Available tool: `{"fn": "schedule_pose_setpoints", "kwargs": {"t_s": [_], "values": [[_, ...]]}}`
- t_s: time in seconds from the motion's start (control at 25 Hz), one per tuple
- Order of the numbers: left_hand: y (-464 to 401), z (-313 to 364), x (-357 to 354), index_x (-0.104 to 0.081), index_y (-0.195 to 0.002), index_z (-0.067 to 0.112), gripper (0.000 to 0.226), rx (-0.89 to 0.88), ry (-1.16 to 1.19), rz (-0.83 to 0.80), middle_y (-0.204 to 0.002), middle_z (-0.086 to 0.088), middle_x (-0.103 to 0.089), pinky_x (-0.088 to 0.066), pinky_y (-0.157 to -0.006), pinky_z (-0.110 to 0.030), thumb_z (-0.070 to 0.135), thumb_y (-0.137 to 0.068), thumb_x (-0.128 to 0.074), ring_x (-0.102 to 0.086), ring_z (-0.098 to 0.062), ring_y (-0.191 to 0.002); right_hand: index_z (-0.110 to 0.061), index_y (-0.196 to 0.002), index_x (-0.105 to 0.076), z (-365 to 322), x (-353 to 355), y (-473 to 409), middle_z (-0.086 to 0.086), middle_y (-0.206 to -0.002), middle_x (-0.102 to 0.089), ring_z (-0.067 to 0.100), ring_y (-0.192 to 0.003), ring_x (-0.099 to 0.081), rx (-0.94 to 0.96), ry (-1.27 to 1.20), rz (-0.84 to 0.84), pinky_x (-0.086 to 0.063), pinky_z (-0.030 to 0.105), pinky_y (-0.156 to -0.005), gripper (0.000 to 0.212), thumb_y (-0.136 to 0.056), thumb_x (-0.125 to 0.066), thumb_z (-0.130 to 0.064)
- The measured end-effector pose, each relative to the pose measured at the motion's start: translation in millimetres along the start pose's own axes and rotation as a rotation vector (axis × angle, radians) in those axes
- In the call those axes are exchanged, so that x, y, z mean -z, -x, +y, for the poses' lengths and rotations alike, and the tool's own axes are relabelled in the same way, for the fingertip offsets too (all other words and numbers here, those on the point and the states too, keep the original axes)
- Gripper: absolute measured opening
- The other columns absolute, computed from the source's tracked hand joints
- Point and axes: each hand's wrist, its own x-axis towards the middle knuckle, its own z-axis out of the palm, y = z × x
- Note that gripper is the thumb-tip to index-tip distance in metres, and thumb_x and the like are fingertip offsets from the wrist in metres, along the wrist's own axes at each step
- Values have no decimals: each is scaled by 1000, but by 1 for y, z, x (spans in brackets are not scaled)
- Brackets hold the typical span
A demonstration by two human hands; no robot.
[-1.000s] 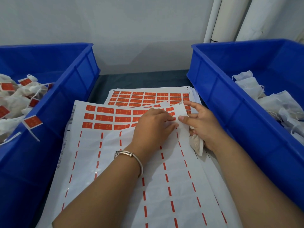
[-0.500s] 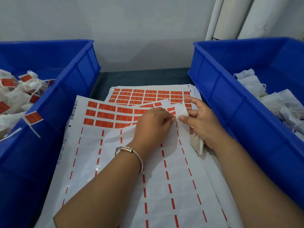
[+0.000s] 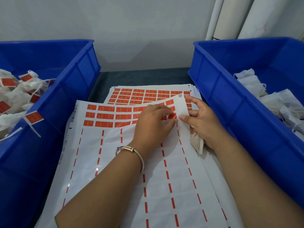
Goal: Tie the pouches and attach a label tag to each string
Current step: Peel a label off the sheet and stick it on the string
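Peeling: left hand (image 3: 153,122) pinches an orange label (image 3: 172,116) at the sheet's right edge, one end lifted off the backing.
Left hand: fingers curled down over the label rows, thumb and fingertip closed on the label; a metal bangle (image 3: 131,151) sits on the wrist.
Right hand: right hand (image 3: 201,122) grips the curled-up corner of the sheet (image 3: 115,162) between thumb and forefinger, lower fingers folded round a pouch (image 3: 196,142) tucked in the palm.
Sheet: three rows of orange labels left at its far end; nearer rows stripped to white backing with red dashes.
Second sheet: a fuller sheet of labels (image 3: 148,94) lies beneath, farther off, on the dark table (image 3: 139,76).
Left bin: blue bin (image 3: 74,83) holds tied pouches with orange tags (image 3: 16,96); one tag (image 3: 34,117) hangs over the rim.
Right bin: blue bin (image 3: 230,96) holds untagged white pouches (image 3: 271,99) with loose strings.
Backdrop: pale wall, white rolls (image 3: 230,17) leaning at upper right.
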Motion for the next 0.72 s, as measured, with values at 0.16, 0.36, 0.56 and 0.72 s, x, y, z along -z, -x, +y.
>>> {"fn": "schedule_pose_setpoints", "kwargs": {"t_s": [0.16,0.36,0.56,0.72], "values": [[0,0,3,-69,-111,20,30,-100,-39,14,-112,5,-67,-45,-91,-25,34,-85,-65,-55,-10,-103,-54,-122,-44,0,0,0,-10,-127,-61,6,-96,-60,6,15,-5,-59,27,-73,56,-83,-70,-24],[3,0,3,-72,-104,14,23,-204,-53,32,-102,-1,-72,-46,-82,-25,27,-87,-64,-62,-15,-92,-59,-108,-45,2,2,1,-14,-115,-68,8,-98,-67,16,-11,-34,-59,33,-76,50,-83,-70,-23],[3,1,3,-73,-104,15,22,-190,-37,18,-100,0,-72,-45,-80,-24,26,-88,-62,-60,-12,-89,-59,-103,-48,3,2,2,-18,-105,-71,2,-92,-68,29,-16,-47,-59,25,-72,47,-84,-69,-21],[1,1,0,-72,-105,17,23,-81,19,8,-101,3,-71,-45,-81,-22,29,-89,-60,-51,-2,-85,-58,-103,-48,3,2,2,-21,-99,-71,1,-93,-67,40,-14,-54,-58,25,-72,49,-84,-68,-18]]}}
